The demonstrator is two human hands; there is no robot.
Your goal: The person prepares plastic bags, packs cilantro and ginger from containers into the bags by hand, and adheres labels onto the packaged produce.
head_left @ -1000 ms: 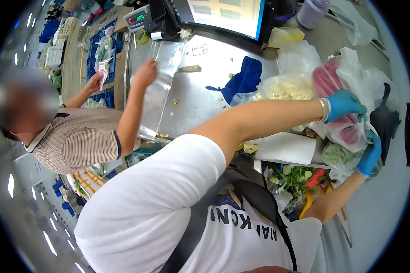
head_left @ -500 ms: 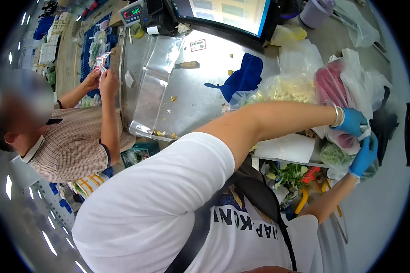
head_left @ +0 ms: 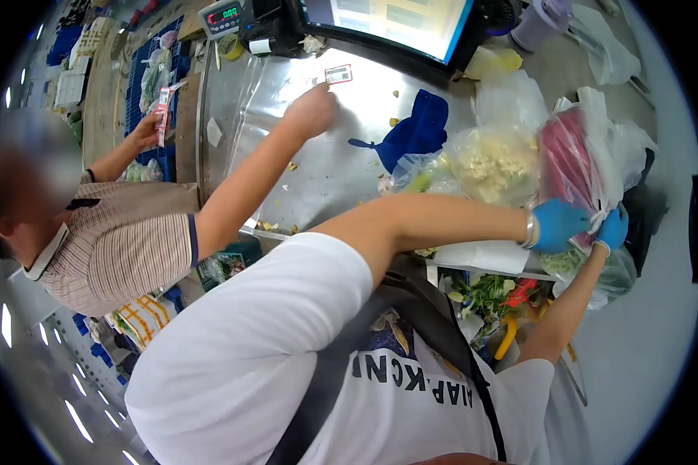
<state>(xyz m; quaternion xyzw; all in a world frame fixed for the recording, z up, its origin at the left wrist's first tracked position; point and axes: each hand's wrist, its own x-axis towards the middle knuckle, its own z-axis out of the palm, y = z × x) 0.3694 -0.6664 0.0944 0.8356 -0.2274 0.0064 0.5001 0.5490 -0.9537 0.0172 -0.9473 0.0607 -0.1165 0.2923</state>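
Pink-filled plastic bag [head_left: 568, 155] lies toward the right of the surface [head_left: 318, 178], just right of a bag of pale florets [head_left: 495, 167]. Its long axis runs from far to near, slanting a little rightward at the near end, where the clear plastic is gathered into a whitish neck. From both grips, then, the full body of the bag lies on the far side and slightly left.

The left hand [head_left: 560, 226], in a blue glove, comes to that neck from the left; the right hand [head_left: 613, 229], gloved alike, meets it from the right and near side. Neither looks clearly closer, as both touch it. Each grip is drawn in rather than spread, pinching the gathered plastic between the two hands; how the left fingertips sit is partly hidden.

A bag of greens [head_left: 562, 263] lies just near of the hands, and a black bag [head_left: 650, 211] is beside them on the right. Well apart, at left, a co-worker's hand [head_left: 312, 112] reaches over the surface beside a printed label [head_left: 339, 74].
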